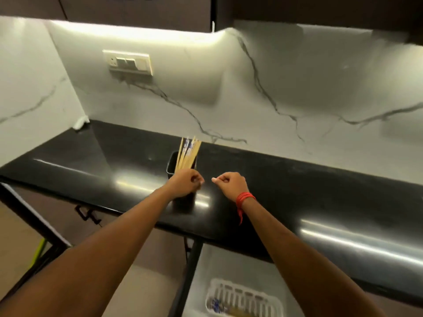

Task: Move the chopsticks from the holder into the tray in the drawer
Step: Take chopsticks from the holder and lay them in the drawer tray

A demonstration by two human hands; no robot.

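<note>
A black holder (171,163) stands on the dark counter with several light wooden chopsticks (188,154) fanning out of its top. My left hand (186,183) is curled against the holder's front and covers most of it, with its fingers pinched at the right edge. My right hand (230,185), with a red thread at the wrist, hovers just right of the holder in a loose fist; nothing shows in it. Below the counter a drawer is open, and in it lies a white slotted tray (246,298) with a few chopsticks at its left end.
The glossy black counter (297,191) runs along a white marble backsplash with a switch plate (128,62). A white cloth (81,122) lies in the far left corner. A black cabinet handle (85,213) sits under the counter edge at left.
</note>
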